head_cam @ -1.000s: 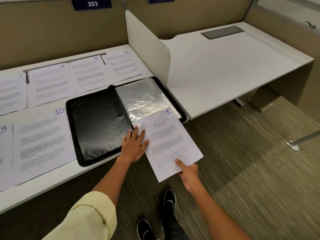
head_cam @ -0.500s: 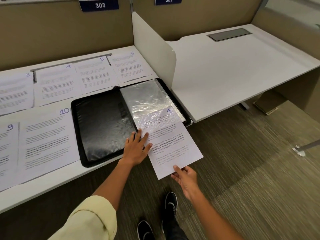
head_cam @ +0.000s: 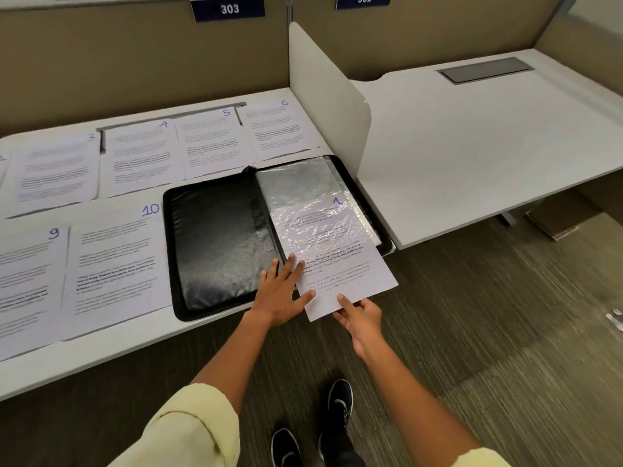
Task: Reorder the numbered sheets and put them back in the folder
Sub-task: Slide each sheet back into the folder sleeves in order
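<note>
White desk holds folder; right fingers grasping sheet 1; left fingers flat.

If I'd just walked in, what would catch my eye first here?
Probably the open black folder at the desk's front edge, with the sheet marked 1 half slid into its shiny plastic sleeve. The left hand rests flat at the sleeve's mouth while the right hand holds the sheet's lower edge. Behind and left lie numbered sheets in rows.
</note>
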Available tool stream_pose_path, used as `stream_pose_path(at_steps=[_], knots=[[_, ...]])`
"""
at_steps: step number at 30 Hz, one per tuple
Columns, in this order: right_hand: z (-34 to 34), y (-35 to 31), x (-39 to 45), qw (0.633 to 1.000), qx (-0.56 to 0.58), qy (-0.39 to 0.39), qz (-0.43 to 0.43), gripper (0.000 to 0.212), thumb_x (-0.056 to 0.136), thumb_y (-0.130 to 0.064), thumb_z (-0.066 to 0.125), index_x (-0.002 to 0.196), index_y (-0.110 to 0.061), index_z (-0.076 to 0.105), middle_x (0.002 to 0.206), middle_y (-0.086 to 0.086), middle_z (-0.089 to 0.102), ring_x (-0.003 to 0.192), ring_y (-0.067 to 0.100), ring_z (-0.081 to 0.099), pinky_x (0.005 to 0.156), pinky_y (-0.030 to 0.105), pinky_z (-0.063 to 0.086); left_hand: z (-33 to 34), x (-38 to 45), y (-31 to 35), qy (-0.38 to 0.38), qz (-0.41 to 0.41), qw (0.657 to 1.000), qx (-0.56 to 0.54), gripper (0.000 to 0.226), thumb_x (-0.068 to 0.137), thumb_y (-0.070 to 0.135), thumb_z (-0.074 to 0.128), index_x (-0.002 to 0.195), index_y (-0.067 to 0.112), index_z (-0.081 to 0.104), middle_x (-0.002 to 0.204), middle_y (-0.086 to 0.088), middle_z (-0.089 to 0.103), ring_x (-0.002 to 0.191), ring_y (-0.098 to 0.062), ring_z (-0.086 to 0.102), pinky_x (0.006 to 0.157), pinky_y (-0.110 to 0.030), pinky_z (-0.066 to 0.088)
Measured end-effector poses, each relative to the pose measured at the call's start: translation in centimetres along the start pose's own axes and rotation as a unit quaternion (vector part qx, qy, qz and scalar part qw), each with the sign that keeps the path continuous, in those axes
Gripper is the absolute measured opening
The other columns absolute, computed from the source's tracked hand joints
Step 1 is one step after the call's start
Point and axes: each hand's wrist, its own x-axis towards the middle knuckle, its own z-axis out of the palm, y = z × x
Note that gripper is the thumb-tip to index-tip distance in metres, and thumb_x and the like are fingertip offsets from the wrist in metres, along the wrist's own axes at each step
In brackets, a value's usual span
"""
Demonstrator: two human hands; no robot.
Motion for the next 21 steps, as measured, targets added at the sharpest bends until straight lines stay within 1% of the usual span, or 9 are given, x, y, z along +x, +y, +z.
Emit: stream_pose_path(at_steps=[5, 7, 11, 13, 15, 19, 21], knots=[[-1.0, 1.1, -0.2, 0.999, 0.002, 0.045, 0.012, 0.025, 0.090, -0.006, 0.071, 0.114, -0.008, 0.063, 0.109, 0.011, 0.071, 0.099, 0.024, 0.070, 0.084, 0.037, 0.060, 0.1, 0.0, 0.0, 0.004, -0.001, 1.000, -0.008, 0.085, 0.092, 0.071, 0.027, 0.157, 0.027, -0.008, 0.162, 0.008, -0.018, 0.150, -0.029, -0.016, 0.122, -0.052, -0.003], [-0.9, 1.0, 0.1, 0.998, 0.002, 0.055, 0.013, 0.027, 0.089, -0.005, 0.071, 0.115, -0.006, 0.063, 0.107, 0.013, 0.071, 0.097, 0.025, 0.070, 0.083, 0.036, 0.059, 0.1, 0.1, 0.0, 0.003, 0.000, 1.000, -0.008, 0.083, 0.095, 0.068, 0.029, 0.157, 0.026, -0.007, 0.162, 0.008, -0.017, 0.150, -0.029, -0.015, 0.122, -0.053, -0.002], [0.6, -0.5, 1.2, 0.999, -0.002, 0.049, 0.010, 0.024, 0.087, -0.004, 0.073, 0.110, -0.006, 0.065, 0.105, 0.014, 0.071, 0.096, 0.024, 0.071, 0.082, 0.034, 0.060, -0.2, -0.1, 0.1, 0.013, 0.003, 0.999, -0.036, 0.076, 0.100, 0.056, 0.034, 0.157, 0.025, -0.004, 0.163, 0.009, -0.014, 0.150, -0.028, -0.013, 0.122, -0.053, -0.002], [1.6, -1.5, 2.1, 0.999, 0.002, 0.042, 0.009, 0.022, 0.086, -0.003, 0.073, 0.107, -0.005, 0.065, 0.105, 0.016, 0.071, 0.095, 0.024, 0.072, 0.080, 0.033, 0.060, -0.4, -0.1, 0.1, 0.020, 0.003, 0.999, -0.051, 0.074, 0.101, 0.051, 0.036, 0.158, 0.025, -0.003, 0.163, 0.010, -0.013, 0.151, -0.027, -0.011, 0.122, -0.051, -0.002], [2.5, -2.4, 2.9, 1.000, 0.002, 0.029, 0.011, 0.021, 0.086, -0.002, 0.073, 0.105, -0.004, 0.065, 0.105, 0.017, 0.070, 0.095, 0.024, 0.072, 0.081, 0.034, 0.061, -0.6, -0.1, 0.2, 0.023, -0.002, 0.998, -0.062, 0.073, 0.102, 0.047, 0.038, 0.158, 0.024, -0.003, 0.163, 0.009, -0.012, 0.151, -0.026, -0.010, 0.121, -0.050, -0.002], [2.9, -2.4, 3.6, 0.999, -0.025, 0.032, 0.029, 0.016, 0.091, -0.004, 0.069, 0.105, -0.009, 0.063, 0.103, 0.013, 0.071, 0.094, 0.023, 0.071, 0.079, 0.034, 0.061, -0.8, -0.2, 0.7, 0.023, -0.011, 0.998, -0.060, 0.074, 0.101, 0.046, 0.039, 0.158, 0.024, -0.003, 0.163, 0.009, -0.012, 0.151, -0.026, -0.011, 0.120, -0.049, -0.004], [2.3, -1.9, 3.4, 0.998, -0.023, 0.037, 0.041, 0.018, 0.093, -0.005, 0.067, 0.108, -0.012, 0.063, 0.103, 0.011, 0.071, 0.095, 0.023, 0.071, 0.079, 0.034, 0.060, -0.6, -0.1, 0.8, 0.028, -0.012, 0.998, -0.050, 0.075, 0.101, 0.049, 0.039, 0.158, 0.024, -0.004, 0.163, 0.010, -0.014, 0.151, -0.027, -0.011, 0.119, -0.049, -0.006]])
